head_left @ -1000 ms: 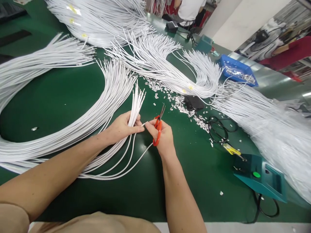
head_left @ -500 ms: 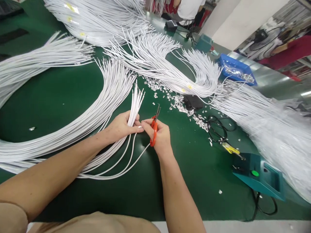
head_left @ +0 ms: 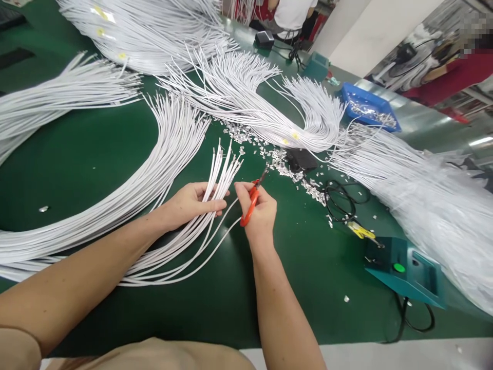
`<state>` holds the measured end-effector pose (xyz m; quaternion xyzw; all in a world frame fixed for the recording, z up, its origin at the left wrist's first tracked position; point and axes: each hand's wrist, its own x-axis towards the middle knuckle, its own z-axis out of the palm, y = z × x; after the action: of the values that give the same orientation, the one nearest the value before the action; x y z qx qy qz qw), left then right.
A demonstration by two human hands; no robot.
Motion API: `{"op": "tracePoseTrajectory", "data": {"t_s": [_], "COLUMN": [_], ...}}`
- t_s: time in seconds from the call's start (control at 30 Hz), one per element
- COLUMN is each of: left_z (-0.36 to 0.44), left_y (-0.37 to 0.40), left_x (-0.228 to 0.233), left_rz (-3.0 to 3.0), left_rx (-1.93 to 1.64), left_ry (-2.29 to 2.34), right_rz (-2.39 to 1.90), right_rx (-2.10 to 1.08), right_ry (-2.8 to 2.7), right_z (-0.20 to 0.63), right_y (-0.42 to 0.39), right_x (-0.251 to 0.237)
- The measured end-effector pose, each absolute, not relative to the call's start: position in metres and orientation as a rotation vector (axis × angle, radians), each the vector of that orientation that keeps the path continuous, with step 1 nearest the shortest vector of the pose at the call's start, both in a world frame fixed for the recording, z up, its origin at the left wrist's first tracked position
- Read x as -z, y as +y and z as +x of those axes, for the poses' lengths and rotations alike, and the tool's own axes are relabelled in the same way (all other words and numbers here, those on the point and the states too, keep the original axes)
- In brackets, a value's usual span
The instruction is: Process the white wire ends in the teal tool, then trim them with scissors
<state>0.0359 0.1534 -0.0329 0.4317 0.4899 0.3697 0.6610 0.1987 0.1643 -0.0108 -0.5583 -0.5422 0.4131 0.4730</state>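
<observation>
Hands at work on white wires over a green tabletop

The left hand grips a small bunch of white wires, ends fanned upward; the right hand holds orange-handled scissors, blades pointing up and away. Larger wire bundles curve across the tabletop. Small cut scraps lie beyond the scissors; a teal box sits at right, a blue tray farther back.

On the tabletop, the left hand sits just left of the right hand, near centre. A wire bundle rises from the left hand; scissors lie in the right. Far behind lie wire heaps. A box sits near right, a tray far right.
</observation>
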Motion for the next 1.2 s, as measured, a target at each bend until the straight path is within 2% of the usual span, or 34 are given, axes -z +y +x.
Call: {"op": "tracePoseTrajectory", "data": {"t_s": [0.37,0.77,1.03,1.2], "left_z": [0.0376,0.0344,0.0348,0.0358], "left_y": [0.1529,0.1605,0.1601,0.1569], "left_x": [0.0297,0.0319,0.0318,0.0332], "left_rz": [0.948,0.694,0.808,0.87], "left_rx": [-0.82,-1.092,-1.059,-0.943], "left_ry": [1.038,1.02,1.037,0.972], "right_rz": [-1.357,-1.373,-1.363,-1.3], "right_rx": [-1.312,-1.522,-1.333,-1.434], "right_ry": [-1.263,-1.314,-1.196,-1.19], "right_z": [0.1957,0.1888,0.1931,0.1916], "right_y": [0.167,0.1619,0.166,0.1659], "right_x": [0.0132,0.0152,0.0119,0.0139]}}
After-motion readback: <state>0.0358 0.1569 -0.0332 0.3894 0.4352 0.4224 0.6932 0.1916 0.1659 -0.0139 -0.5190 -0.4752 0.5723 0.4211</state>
